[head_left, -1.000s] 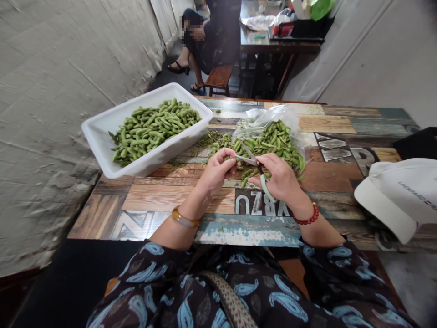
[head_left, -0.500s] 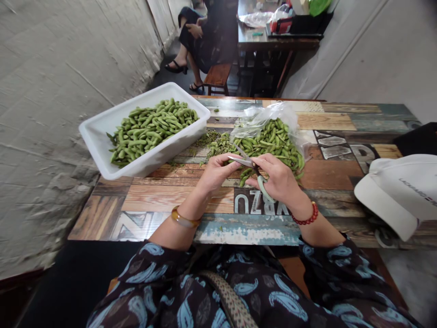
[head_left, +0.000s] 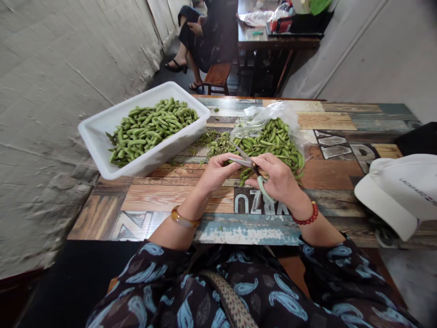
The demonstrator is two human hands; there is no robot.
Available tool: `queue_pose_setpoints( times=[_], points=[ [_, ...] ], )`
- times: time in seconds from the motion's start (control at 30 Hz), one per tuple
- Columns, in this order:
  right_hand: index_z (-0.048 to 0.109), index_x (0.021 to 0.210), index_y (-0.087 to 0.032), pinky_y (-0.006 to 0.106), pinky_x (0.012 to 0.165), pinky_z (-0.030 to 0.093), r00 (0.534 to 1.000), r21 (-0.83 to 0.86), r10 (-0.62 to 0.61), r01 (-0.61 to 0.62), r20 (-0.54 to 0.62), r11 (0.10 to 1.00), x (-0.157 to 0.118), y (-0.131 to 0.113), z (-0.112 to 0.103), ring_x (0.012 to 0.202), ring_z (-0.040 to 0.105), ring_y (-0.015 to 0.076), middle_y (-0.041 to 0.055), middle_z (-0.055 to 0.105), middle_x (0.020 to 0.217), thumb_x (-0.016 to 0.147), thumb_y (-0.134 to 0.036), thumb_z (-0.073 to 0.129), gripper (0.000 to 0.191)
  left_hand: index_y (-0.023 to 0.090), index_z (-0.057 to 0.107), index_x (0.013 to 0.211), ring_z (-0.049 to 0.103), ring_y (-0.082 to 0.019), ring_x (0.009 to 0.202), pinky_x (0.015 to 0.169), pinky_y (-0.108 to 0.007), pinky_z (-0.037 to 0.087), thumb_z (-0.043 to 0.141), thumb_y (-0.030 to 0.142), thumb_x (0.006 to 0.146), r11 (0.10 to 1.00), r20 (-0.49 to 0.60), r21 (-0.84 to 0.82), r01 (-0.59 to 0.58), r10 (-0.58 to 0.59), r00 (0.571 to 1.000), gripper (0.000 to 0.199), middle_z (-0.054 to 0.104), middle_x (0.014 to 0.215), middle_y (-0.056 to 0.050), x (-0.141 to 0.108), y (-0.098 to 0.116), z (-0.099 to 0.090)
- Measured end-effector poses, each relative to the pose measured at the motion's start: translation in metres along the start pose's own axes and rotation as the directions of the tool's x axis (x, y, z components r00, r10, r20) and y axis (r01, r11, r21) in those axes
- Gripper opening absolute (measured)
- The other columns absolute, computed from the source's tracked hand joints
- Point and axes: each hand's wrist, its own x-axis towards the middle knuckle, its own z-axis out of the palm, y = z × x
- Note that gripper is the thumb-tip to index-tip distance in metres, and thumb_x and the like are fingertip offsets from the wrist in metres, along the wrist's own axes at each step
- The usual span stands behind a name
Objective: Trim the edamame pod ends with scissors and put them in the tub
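Scissors (head_left: pixel 262 186) with pale green handles are in my right hand (head_left: pixel 278 177), blades spread and pointing left. My left hand (head_left: pixel 218 173) is closed in a pinch by the lower blade. What its fingers hold is hidden; only a speck of green shows there. Just beyond my hands, a heap of edamame pods (head_left: pixel 273 139) spills from a clear plastic bag (head_left: pixel 282 111). A small pile of stem trimmings (head_left: pixel 216 143) lies left of the heap. More pods (head_left: pixel 153 127) partly fill a white plastic tub (head_left: pixel 164 148) at the left.
A white cap (head_left: pixel 399 191) rests at the table's right side, with a black object (head_left: pixel 418 139) behind it. Rough walls flank both sides. Beyond the patterned table (head_left: pixel 184 196), a person (head_left: pixel 215 36) sits on a wooden stool (head_left: pixel 217 75) near another table (head_left: pixel 254 38).
Both hands and the scissors hold almost the same position. The seated person's hand has shifted slightly.
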Motion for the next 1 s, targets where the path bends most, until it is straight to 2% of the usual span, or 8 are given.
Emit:
queue_pose_setpoints(
  times=[0.1, 0.3, 0.43, 0.6, 0.73, 0.87, 0.93, 1.0],
  points=[
    [0.059, 0.126, -0.021, 0.041, 0.080, 0.054, 1.000, 0.011, -0.010, 0.010, 0.001, 1.000, 0.000, 0.000, 0.000, 0.093, 0.063, 0.0274, 0.0114, 0.064, 0.104, 0.086, -0.044, 0.069, 0.047, 0.018, 0.075, 0.081, 0.057, -0.013, 0.065, 0.055, -0.024, 0.040, 0.082, 0.042, 0.067, 1.000, 0.002, -0.010, 0.012, -0.012, 1.000, 0.029, 0.069, 0.072, -0.003, 0.000, -0.001, 0.000],
    [0.058, 0.128, -0.022, 0.040, 0.082, 0.054, 1.000, 0.014, 0.005, -0.005, 0.010, 1.000, 0.000, -0.001, -0.001, 0.094, 0.063, 0.0271, 0.0119, 0.064, 0.106, 0.088, -0.046, 0.065, 0.047, 0.018, 0.072, 0.083, 0.030, -0.006, 0.046, 0.046, -0.024, 0.021, 0.083, 0.044, 0.067, 0.993, 0.022, -0.095, 0.074, -0.073, 0.997, 0.032, 0.050, 0.054, 0.004, 0.000, -0.005, -0.001],
    [0.059, 0.126, -0.020, 0.036, 0.079, 0.053, 1.000, -0.004, 0.010, -0.010, 0.015, 1.000, 0.000, -0.004, -0.003, 0.091, 0.063, 0.0252, 0.0108, 0.064, 0.103, 0.089, -0.047, 0.064, 0.045, 0.016, 0.067, 0.079, 0.029, -0.006, 0.047, 0.045, -0.023, 0.018, 0.081, 0.049, 0.068, 0.980, 0.038, -0.174, 0.098, -0.093, 0.995, 0.037, 0.041, 0.052, 0.005, 0.002, -0.004, 0.000],
    [0.061, 0.124, -0.019, 0.032, 0.070, 0.051, 0.999, -0.047, 0.033, -0.032, 0.020, 0.998, -0.001, -0.004, -0.003, 0.081, 0.063, 0.0216, 0.0088, 0.065, 0.098, 0.091, -0.046, 0.062, 0.043, 0.016, 0.058, 0.076, 0.028, -0.004, 0.044, 0.044, -0.019, 0.018, 0.084, 0.039, 0.066, 0.966, -0.004, -0.237, 0.103, -0.107, 0.994, 0.036, 0.040, 0.051, 0.008, 0.003, -0.001, -0.001],
    [0.061, 0.125, -0.018, 0.032, 0.071, 0.053, 0.994, -0.071, 0.064, -0.071, -0.089, 0.995, -0.002, 0.004, -0.002, 0.077, 0.063, 0.0208, 0.0103, 0.066, 0.102, 0.091, -0.046, 0.062, 0.044, 0.016, 0.053, 0.073, 0.031, -0.003, 0.045, 0.043, -0.016, 0.022, 0.085, 0.033, 0.063, 0.954, -0.068, -0.284, 0.096, -0.120, 0.990, 0.037, 0.039, 0.052, 0.009, 0.004, 0.002, -0.003],
    [0.060, 0.126, -0.019, 0.034, 0.072, 0.054, 0.984, -0.106, 0.089, -0.106, -0.154, 0.989, -0.002, 0.010, -0.004, 0.081, 0.064, 0.0228, 0.0111, 0.067, 0.104, 0.090, -0.048, 0.063, 0.046, 0.017, 0.050, 0.077, 0.051, -0.007, 0.057, 0.052, -0.018, 0.044, 0.079, 0.037, 0.069, 0.941, -0.039, -0.313, 0.129, -0.148, 0.988, 0.036, 0.054, 0.071, 0.004, 0.005, 0.004, -0.003],
    [0.060, 0.126, -0.020, 0.035, 0.074, 0.055, 0.984, -0.117, 0.088, -0.107, -0.158, 0.987, -0.002, 0.011, -0.004, 0.084, 0.065, 0.0237, 0.0110, 0.067, 0.104, 0.090, -0.048, 0.063, 0.046, 0.018, 0.050, 0.078, 0.056, -0.010, 0.061, 0.057, -0.024, 0.050, 0.071, 0.038, 0.076, 0.956, 0.020, -0.250, 0.150, -0.150, 0.989, 0.030, 0.057, 0.077, 0.003, 0.006, 0.001, -0.002],
    [0.060, 0.127, -0.021, 0.035, 0.074, 0.056, 0.985, -0.110, 0.088, -0.105, -0.151, 0.988, -0.002, 0.010, -0.003, 0.083, 0.065, 0.0234, 0.0108, 0.067, 0.105, 0.090, -0.047, 0.063, 0.045, 0.018, 0.054, 0.082, 0.055, -0.010, 0.060, 0.059, -0.025, 0.049, 0.063, 0.034, 0.082, 0.992, 0.040, -0.067, 0.106, -0.103, 0.994, 0.019, 0.057, 0.074, 0.002, 0.006, -0.005, -0.002]
  ],
)
